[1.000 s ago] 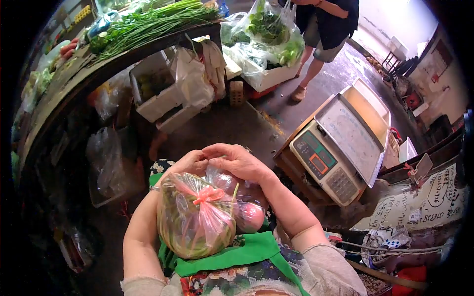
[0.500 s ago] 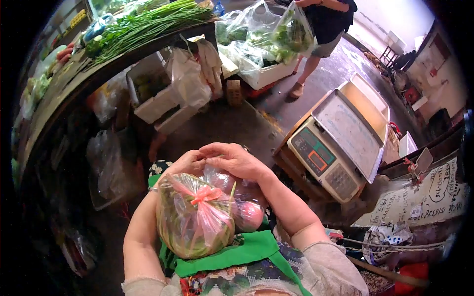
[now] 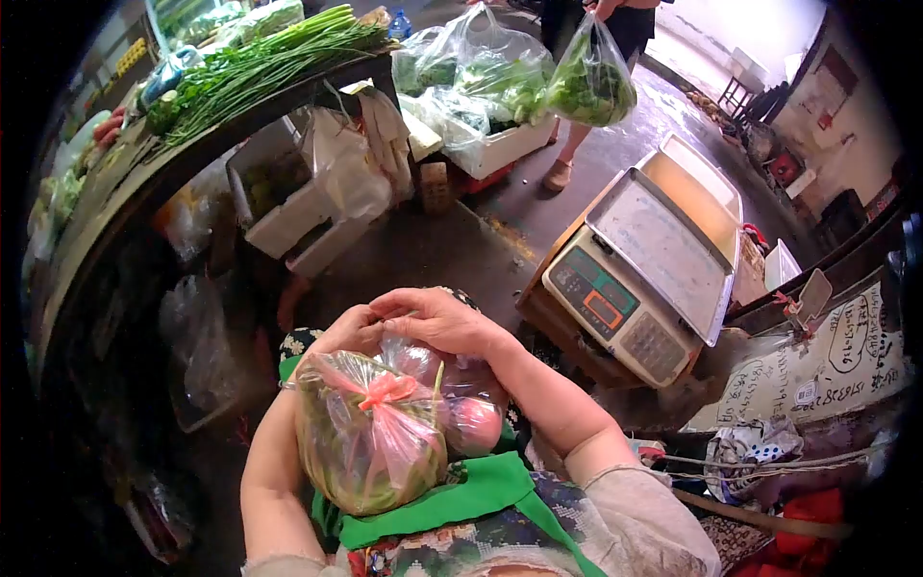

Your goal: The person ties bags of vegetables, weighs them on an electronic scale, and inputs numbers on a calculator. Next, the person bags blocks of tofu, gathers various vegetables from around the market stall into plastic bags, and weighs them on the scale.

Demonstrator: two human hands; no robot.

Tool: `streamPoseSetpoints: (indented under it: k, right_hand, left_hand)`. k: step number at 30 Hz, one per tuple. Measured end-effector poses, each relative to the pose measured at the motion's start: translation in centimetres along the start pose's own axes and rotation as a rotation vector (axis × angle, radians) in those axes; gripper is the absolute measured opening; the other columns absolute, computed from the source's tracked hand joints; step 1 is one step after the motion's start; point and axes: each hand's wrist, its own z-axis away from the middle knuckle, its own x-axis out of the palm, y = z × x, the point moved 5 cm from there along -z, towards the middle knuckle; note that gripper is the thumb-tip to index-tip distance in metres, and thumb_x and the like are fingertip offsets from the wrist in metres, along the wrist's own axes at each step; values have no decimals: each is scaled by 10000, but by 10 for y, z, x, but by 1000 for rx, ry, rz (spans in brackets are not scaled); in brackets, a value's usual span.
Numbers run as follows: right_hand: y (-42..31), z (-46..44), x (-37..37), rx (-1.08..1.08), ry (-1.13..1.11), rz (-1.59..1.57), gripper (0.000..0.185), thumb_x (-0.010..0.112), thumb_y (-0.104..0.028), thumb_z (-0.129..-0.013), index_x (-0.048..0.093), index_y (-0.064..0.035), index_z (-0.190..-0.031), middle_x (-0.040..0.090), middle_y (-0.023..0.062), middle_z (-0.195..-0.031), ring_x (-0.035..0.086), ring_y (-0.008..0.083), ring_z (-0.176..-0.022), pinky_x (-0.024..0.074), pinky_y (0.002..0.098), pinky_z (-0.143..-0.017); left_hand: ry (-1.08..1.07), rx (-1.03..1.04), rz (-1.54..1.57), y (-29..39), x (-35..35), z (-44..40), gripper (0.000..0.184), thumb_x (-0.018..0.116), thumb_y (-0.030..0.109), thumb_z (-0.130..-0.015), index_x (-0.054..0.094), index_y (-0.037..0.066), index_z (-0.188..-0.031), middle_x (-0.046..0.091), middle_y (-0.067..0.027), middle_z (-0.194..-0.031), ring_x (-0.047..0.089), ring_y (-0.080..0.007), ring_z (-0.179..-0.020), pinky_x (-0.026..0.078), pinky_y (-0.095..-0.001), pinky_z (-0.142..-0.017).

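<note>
My left hand (image 3: 348,330) and my right hand (image 3: 437,319) meet in front of my lap, forearms around two plastic bags. The right hand's fingers lie over the left fingertips, which are partly hidden. Between my forearms sits a knotted clear bag (image 3: 370,457) of long green vegetables, its pinkish-red tie (image 3: 387,389) on top. To its right, a second clear bag (image 3: 473,423) holds round pinkish produce; its top reaches up beneath my hands. Under the bags is a green apron (image 3: 437,514).
A digital scale (image 3: 635,279) stands ahead right. Leafy greens (image 3: 260,72) cover the stall table at left. White foam boxes (image 3: 298,207) sit beneath it. Farther off, a person's hand (image 3: 604,8) holds a bag of greens (image 3: 593,85) beside a filled white box (image 3: 505,149).
The view has shifted slightly, moving the scale and stall left in it. The other person's bag of greens has moved right and lower. My hands keep nearly the same pose over the bags.
</note>
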Motion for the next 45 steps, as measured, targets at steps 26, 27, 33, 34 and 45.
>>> streamPoseSetpoints:
  k: [26, 27, 33, 34, 45]
  right_hand:
    - [5, 3, -12, -48, 100, -19, 467, 623, -132, -892, 461, -38, -1319, 561, 117, -1215, 523, 194, -1141, 439, 331, -966]
    - [2, 7, -19, -65, 135, 18, 535, 639, -134, -877, 422, -59, -1360, 528, 124, -1260, 498, 206, -1180, 433, 344, -977]
    - [-59, 57, -108, -132, 655, 480, 830, 753, -304, -751, 315, -114, -1430, 365, 136, -1430, 412, 261, -1272, 380, 416, -1015]
    - [-73, 64, -131, -176, 777, 579, 893, 758, -355, -722, 288, -99, -1437, 353, 155, -1435, 392, 279, -1286, 364, 421, -1028]
    - [-208, 50, -345, -120, 1329, 702, 1357, 834, -533, -583, -22, 47, -1462, 446, 224, -1308, 490, 259, -1138, 421, 361, -935]
  left_hand:
    - [42, -74, -179, -12, -8, -1, 223, 538, 150, -938, 622, -4, -1077, 645, -25, -920, 568, -102, -837, 473, -261, -746]
    - [41, -71, -182, -11, -9, 0, 223, 538, 150, -938, 622, -4, -1077, 645, -25, -920, 568, -102, -837, 473, -261, -746]
    - [66, -76, -365, -2, -7, 0, 249, 532, 176, -943, 631, -25, -1053, 652, -46, -906, 577, -115, -842, 470, -265, -758]
    - [65, -75, -377, 1, -6, 0, 255, 532, 175, -943, 629, -27, -1065, 656, -54, -920, 582, -123, -847, 473, -266, -769]
    - [73, -59, -443, 11, -5, -1, 272, 538, 187, -924, 629, -32, -1057, 660, -78, -944, 592, -145, -866, 477, -281, -796]
